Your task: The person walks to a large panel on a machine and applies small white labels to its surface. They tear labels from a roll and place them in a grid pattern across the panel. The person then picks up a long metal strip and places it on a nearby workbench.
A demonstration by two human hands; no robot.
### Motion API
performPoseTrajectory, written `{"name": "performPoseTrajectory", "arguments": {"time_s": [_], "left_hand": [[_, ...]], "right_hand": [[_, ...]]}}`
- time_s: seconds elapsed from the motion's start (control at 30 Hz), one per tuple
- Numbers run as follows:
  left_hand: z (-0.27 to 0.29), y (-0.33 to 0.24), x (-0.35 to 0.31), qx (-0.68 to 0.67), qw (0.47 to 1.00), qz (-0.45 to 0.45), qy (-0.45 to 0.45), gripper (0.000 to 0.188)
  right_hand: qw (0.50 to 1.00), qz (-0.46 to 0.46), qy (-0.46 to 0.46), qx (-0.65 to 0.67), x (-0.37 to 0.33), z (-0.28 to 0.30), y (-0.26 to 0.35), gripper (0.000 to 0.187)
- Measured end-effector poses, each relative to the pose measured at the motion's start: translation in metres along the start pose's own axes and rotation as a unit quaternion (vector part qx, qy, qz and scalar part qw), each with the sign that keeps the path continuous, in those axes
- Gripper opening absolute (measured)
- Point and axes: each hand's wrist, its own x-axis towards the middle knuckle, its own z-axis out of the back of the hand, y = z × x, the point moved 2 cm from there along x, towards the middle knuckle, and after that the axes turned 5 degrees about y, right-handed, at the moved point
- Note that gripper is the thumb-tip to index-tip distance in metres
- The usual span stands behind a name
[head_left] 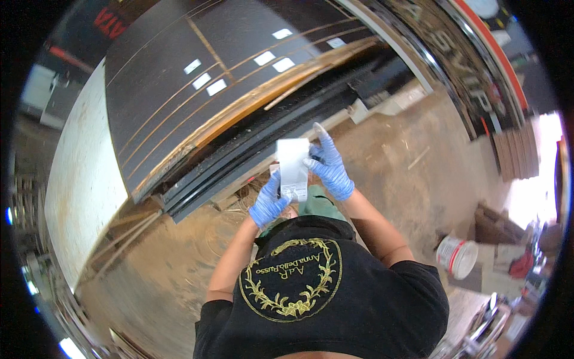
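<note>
In front of my body I hold a white roll of labels (293, 160) with both hands, both in blue knitted gloves. My left hand (269, 202) is closed around its lower left side, near some small print. At its upper right edge my right hand (330, 170) grips with the thumb and bent fingers, while the index finger sticks out away from me. Something dark shows between the right fingers; I cannot make out what it is. Several white labels (216, 87) lie on the dark panels (158, 78) beyond my hands.
Dark grey metal profiles (239, 170) run along the near side of the panel stack. A large white sheet (84, 179) stands at the left. On the right are a white bucket (457, 257) and stacked brown boards (515, 152). The floor (394, 161) is dusty.
</note>
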Motion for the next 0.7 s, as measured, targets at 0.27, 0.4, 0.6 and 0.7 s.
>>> {"name": "performPoseTrajectory", "arguments": {"time_s": [0.27, 0.4, 0.6, 0.7], "left_hand": [[-0.094, 0.034, -0.008, 0.102, 0.981, 0.020, 0.164, 0.063], [-0.156, 0.036, 0.005, 0.199, 0.950, -0.013, 0.239, 0.061], [-0.285, 0.042, 0.038, 0.204, 0.922, -0.022, 0.328, 0.060], [-0.369, 0.046, 0.062, 0.182, 0.913, -0.030, 0.365, 0.061]], "right_hand": [[0.972, 0.098, -0.210, -0.028, -0.122, 0.061, 0.048, 0.075], [0.941, 0.114, -0.287, -0.137, -0.186, 0.114, 0.072, 0.069], [0.885, 0.169, -0.411, -0.138, -0.291, 0.210, 0.100, 0.054], [0.867, 0.173, -0.447, -0.138, -0.352, 0.276, 0.105, 0.041]]}}
